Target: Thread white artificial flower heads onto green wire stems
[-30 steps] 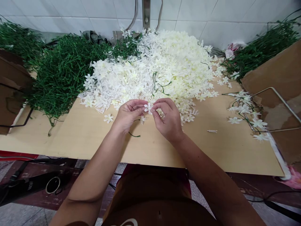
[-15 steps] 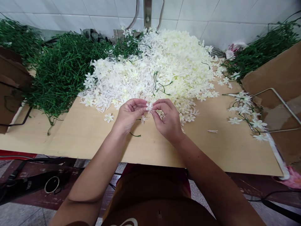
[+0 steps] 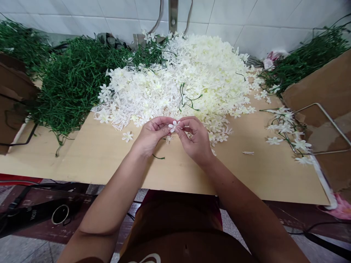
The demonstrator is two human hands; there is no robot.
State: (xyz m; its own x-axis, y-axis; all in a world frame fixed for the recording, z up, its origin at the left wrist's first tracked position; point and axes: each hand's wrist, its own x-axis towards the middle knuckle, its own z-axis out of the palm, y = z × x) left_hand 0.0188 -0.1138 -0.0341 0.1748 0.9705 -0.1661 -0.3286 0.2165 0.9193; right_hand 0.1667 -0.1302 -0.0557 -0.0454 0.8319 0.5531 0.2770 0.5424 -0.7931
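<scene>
My left hand (image 3: 149, 137) and my right hand (image 3: 194, 140) meet above the wooden table (image 3: 109, 160), fingertips pinched together around a small white plastic flower (image 3: 173, 126). A thin green stem (image 3: 159, 157) runs down from under my left hand, with another white blossom (image 3: 168, 138) on it between the hands. Just beyond the hands lies a big heap of white flowers (image 3: 186, 80).
Piles of green stems lie at the left (image 3: 71, 80) and the far right (image 3: 304, 58). Finished flower sprigs (image 3: 287, 128) rest by a cardboard box (image 3: 323, 95) with a wire frame (image 3: 326, 120). Another box (image 3: 11, 102) stands at the left. Loose flowers (image 3: 127, 137) dot the table.
The hands stay nearly still at the same spot; the fingers shift slightly on the small white flower between them.
</scene>
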